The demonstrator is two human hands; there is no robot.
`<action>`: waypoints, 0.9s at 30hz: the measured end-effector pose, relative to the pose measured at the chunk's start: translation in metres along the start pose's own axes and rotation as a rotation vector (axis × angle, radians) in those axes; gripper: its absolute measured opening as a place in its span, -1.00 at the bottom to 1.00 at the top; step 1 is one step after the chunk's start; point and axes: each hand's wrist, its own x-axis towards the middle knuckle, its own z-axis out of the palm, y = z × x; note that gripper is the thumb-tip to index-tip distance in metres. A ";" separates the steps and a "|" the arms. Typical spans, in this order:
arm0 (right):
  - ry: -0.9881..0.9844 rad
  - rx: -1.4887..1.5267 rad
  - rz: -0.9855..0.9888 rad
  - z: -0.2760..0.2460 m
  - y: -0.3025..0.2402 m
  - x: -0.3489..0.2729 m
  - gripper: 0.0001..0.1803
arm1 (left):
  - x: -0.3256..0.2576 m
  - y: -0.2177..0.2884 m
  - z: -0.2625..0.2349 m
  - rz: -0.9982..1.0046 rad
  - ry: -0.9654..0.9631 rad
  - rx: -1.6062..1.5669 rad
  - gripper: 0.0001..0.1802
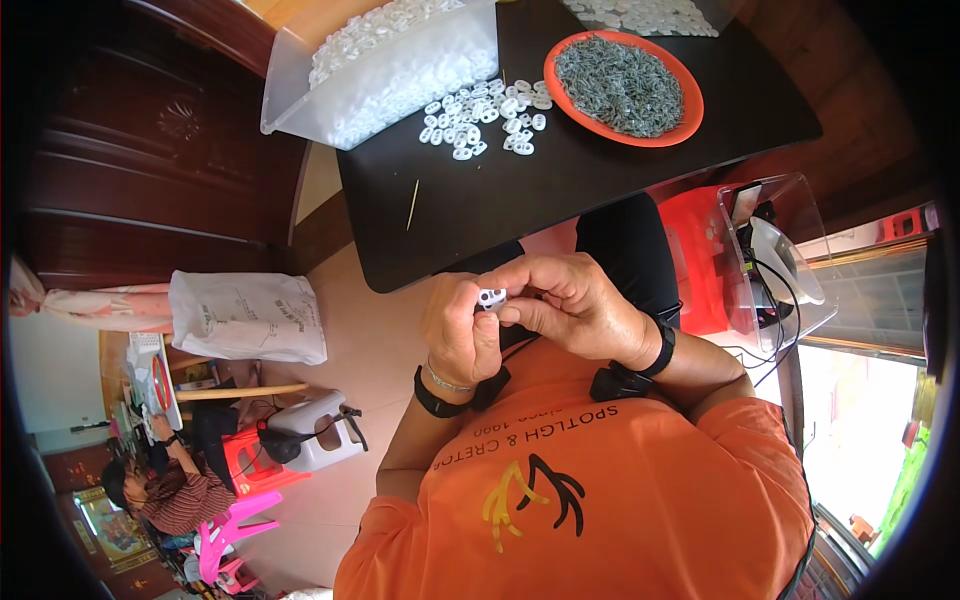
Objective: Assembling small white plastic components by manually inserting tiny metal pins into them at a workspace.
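Note:
A small white plastic piece (491, 298) with two dark holes is pinched between the thumb and fingers of my left hand (458, 328), just off the near edge of the table. My right hand (575, 305) meets it there, thumb and forefinger closed in a pinch at the piece's right side. Whatever those right fingertips hold is hidden. Similar white oval pieces (465, 133) lie loose on the dark table (500, 195). Beyond them, an orange plate (690, 125) bears a heap of small thin grey metallic parts (625, 85).
A clear plastic bin (290, 105) full of white pieces stands at the far left of the table. A thin stick (412, 204) lies nearer me. Right of my legs is a clear box (810, 215) with cables. Another person (185, 490) sits far left, near a white sack (250, 318).

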 end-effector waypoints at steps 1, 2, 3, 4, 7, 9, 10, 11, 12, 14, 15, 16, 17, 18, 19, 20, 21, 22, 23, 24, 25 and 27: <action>0.008 -0.011 -0.012 0.000 0.001 0.000 -0.71 | 0.001 0.001 0.000 -0.009 0.001 0.003 -0.66; 0.006 -0.011 -0.011 0.000 0.001 0.000 -0.71 | 0.001 0.002 0.001 -0.018 0.003 0.006 -0.66; 0.008 -0.005 -0.001 0.000 0.001 0.000 -0.70 | 0.001 0.001 0.001 -0.019 0.004 0.007 -0.66; 0.010 0.001 0.009 0.000 0.002 0.000 -0.70 | 0.002 0.000 0.001 -0.010 0.003 0.013 -0.65; 0.012 -0.029 -0.030 -0.001 0.005 0.001 -0.69 | 0.001 -0.001 0.003 -0.002 0.011 0.017 -0.65; 0.010 -0.034 -0.022 -0.003 0.004 0.002 -0.69 | 0.002 -0.002 0.006 -0.001 0.021 0.013 -0.64; 0.011 -0.037 -0.012 -0.002 0.003 0.002 -0.69 | 0.003 -0.001 0.008 0.002 0.040 0.018 -0.66; 0.009 -0.042 -0.014 -0.002 0.003 0.002 -0.69 | 0.003 0.000 0.009 0.006 0.060 0.023 -0.67; 0.023 -0.018 -0.003 0.000 0.003 0.001 -0.70 | 0.003 0.001 0.008 0.011 0.067 0.020 -0.67; 0.017 -0.031 0.000 -0.004 -0.001 0.002 -0.73 | 0.004 0.001 0.012 -0.020 0.080 0.035 -0.69; 0.000 -0.061 -0.003 -0.002 -0.004 0.002 -0.76 | 0.002 0.004 0.009 -0.019 0.079 0.072 -0.70; -0.011 -0.112 -0.031 -0.004 -0.004 0.003 -0.76 | 0.001 0.003 0.010 -0.041 0.083 0.060 -0.70; -0.012 -0.090 0.023 -0.002 -0.006 0.003 -0.76 | -0.002 0.002 0.011 -0.064 0.084 0.045 -0.69; -0.011 -0.083 0.023 -0.002 -0.006 0.005 -0.76 | -0.004 0.001 0.013 -0.076 0.105 0.033 -0.69; -0.010 -0.072 0.028 0.000 -0.006 0.005 -0.76 | -0.005 0.001 0.015 -0.092 0.122 0.021 -0.69; 0.002 -0.076 0.034 0.002 -0.006 0.004 -0.77 | -0.006 0.000 0.018 -0.084 0.149 0.012 -0.68; 0.019 -0.043 0.034 0.003 -0.006 0.004 -0.77 | -0.005 -0.002 0.020 -0.069 0.167 0.001 -0.68; 0.036 -0.040 0.051 0.004 -0.006 0.004 -0.77 | -0.005 -0.001 0.020 -0.093 0.166 0.005 -0.67; 0.054 -0.035 0.069 0.005 -0.007 0.003 -0.77 | -0.004 -0.001 0.022 -0.119 0.163 0.009 -0.67; 0.051 -0.049 0.066 0.006 -0.006 0.003 -0.77 | -0.003 -0.001 0.024 -0.134 0.166 -0.011 -0.67; 0.071 -0.034 0.061 0.006 -0.004 0.004 -0.78 | 0.001 0.000 0.025 -0.132 0.176 -0.017 -0.67; 0.087 -0.026 0.060 0.008 -0.005 0.006 -0.80 | 0.009 0.002 0.028 -0.111 0.259 0.010 -0.77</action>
